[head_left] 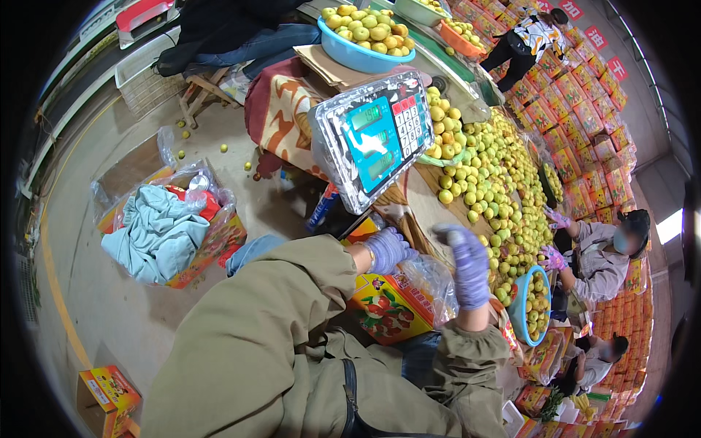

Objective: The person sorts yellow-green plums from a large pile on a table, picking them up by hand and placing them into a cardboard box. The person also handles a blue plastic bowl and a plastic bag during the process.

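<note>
My left hand [388, 251], in a purple knit glove, rests at the plastic liner and rim of a printed cardboard fruit box [391, 309] in front of my lap; its fingertips are partly hidden, so its hold is unclear. Raised over the table edge, my right hand [468, 265] wears a like glove and is blurred; whether it holds anything cannot be told. Clear plastic film [430, 282] bulges from the box between both hands. Beyond them lies a large heap of green-yellow jujube-like fruit [506, 189]. A digital scale display [375, 139] stands tilted above the box.
Blue basins of fruit [358, 55] [517, 312] stand at the top and right. A lined box with light blue cloth [159, 230] sits on the floor at left, near loose fruit. Co-workers [597, 263] are across the heap. Stacked cartons [586, 109] line the back.
</note>
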Demonstrator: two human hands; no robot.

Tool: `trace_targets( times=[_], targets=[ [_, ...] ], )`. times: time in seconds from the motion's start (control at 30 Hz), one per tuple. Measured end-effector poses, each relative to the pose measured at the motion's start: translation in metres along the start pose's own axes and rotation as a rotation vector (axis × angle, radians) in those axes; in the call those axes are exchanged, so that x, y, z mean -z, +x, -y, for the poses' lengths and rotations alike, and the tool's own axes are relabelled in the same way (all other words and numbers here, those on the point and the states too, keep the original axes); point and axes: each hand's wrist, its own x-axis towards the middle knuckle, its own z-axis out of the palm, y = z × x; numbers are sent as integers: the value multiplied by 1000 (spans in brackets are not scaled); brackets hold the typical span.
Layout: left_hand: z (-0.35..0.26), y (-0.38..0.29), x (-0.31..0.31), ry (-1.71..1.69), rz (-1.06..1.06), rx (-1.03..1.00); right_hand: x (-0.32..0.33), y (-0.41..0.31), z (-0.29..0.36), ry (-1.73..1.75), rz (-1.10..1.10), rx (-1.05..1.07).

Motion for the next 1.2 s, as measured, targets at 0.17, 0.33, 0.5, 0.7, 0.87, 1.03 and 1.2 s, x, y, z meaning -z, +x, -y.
trace_targets(
  times=[0.17,0.33,0.5,0.7,0.87,1.03,1.2],
  targets=[
    [10,25,-37,-887,-402,-152,-52,15,19,17,399,41],
    [22,30,-45,-915,-370,-190,-44,41,35,121,364,54],
    [5,12,10,-119,68,-41,-35,48,26,188,176,61],
    [9,2,4,-109,-34,8,-23,203,32,-125,-245,100],
    [8,16,-4,-163,-42,22,-41,287,47,166,-86,-352],
    [2,19,24,-141,122,-10,-32,340,30,-267,-286,195],
    [20,27,-15,-378,-204,-65,6,257,95,280,-311,737]
  ],
)
